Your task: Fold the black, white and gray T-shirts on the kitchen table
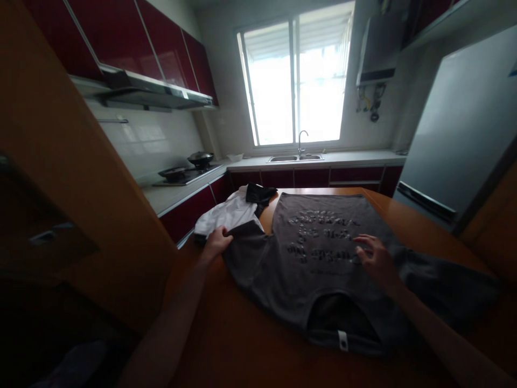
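A dark grey T-shirt [283,280] with raised lettering on its chest lies spread on the wooden table [226,345]. Its neck opening, with a white label, faces me, and the hem lies at the far side. My left hand [218,241] pinches the edge of the left sleeve, a little off to the side of the shirt's body. Over the right part of the lettering is my right hand [375,261], its fingers apart and holding nothing; whether it touches the cloth I cannot tell. White and black clothing [232,210] lies in a heap just beyond my left hand.
Behind the table runs a white counter [351,156] with a sink [301,158] under the window. A stove [189,174] with pans stands at the left back. The fridge [456,124] is on the right, a wooden panel [81,178] on the left.
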`<state>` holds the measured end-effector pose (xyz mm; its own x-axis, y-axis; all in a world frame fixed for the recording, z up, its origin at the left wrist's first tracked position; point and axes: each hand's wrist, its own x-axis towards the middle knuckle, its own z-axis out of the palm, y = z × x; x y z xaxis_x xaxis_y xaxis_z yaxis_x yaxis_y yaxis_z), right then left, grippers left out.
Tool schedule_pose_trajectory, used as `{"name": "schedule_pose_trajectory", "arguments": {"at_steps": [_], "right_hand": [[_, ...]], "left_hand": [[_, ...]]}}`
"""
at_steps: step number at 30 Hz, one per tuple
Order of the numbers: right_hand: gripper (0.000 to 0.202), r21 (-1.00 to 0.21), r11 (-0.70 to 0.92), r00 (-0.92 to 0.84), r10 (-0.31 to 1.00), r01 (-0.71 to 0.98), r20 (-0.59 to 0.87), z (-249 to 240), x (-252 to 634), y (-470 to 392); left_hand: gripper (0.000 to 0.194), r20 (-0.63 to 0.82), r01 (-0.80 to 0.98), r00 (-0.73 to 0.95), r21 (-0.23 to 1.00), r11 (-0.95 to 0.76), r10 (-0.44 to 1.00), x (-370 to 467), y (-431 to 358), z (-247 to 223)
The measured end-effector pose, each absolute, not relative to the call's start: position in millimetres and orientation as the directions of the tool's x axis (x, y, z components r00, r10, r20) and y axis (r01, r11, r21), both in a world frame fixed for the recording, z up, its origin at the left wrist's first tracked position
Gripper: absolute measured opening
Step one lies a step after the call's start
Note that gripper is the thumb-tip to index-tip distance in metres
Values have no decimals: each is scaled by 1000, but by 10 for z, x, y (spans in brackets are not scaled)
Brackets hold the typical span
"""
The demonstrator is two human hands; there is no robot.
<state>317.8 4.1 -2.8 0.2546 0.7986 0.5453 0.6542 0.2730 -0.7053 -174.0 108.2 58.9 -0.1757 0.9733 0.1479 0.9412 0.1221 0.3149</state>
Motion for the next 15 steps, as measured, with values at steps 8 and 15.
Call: {"name": "schedule_pose_trajectory", "arguments": {"at_steps": [8,15], "right_hand": [[33,-752,248,289,814,611,503,-47,3207,92],[32,-738,239,279,818,631,504,-38,3252,108]], "left_hand": [[40,8,967,-139,218,134,990,-2121,963,663],[39,420,942,181,184,-279,889,-1132,762,587]]}}
